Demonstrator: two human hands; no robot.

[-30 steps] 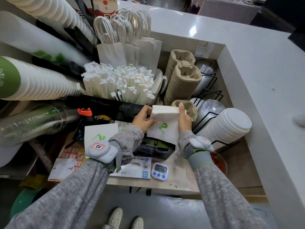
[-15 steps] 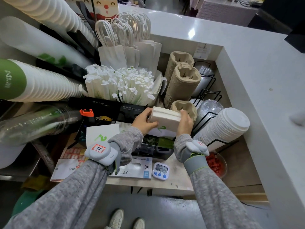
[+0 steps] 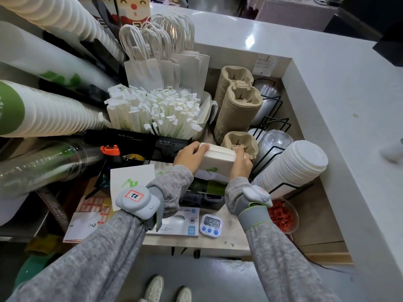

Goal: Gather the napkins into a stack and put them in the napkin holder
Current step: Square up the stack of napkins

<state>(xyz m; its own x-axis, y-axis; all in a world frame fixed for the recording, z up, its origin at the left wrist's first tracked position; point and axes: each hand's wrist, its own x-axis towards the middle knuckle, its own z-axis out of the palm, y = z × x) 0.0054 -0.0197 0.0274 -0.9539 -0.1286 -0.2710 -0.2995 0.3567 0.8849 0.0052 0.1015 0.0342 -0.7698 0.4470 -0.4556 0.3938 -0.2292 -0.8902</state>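
Here the left hand (image 3: 189,154) and the right hand (image 3: 241,162) press in from either side on a thick stack of napkins (image 3: 218,162), fingers curled over its top edges, so both hands are closed on the stack. The stack hangs between the hands with its folded edges facing up and a green mark on the face nearest the person. Directly below the hands sits a dark napkin holder (image 3: 204,196) on the tabletop (image 3: 226,240); whether the stack's lower edge touches it cannot be told. To the left of the left hand a single white napkin (image 3: 130,182) with the same green mark lies flat, partly behind the grey wrist device (image 3: 136,202) on the left sleeve. Just beyond the right hand stands a short pile of brown pulp cup carriers (image 3: 239,141), with the fingertips close to it. To the right of the right hand a tilted stack of white lids (image 3: 294,168) rests in a black wire rack. Near the right wrist a small white timer (image 3: 210,225) lies on the tabletop. Beyond the left hand a tub of paper-wrapped straws (image 3: 152,112) stands upright.
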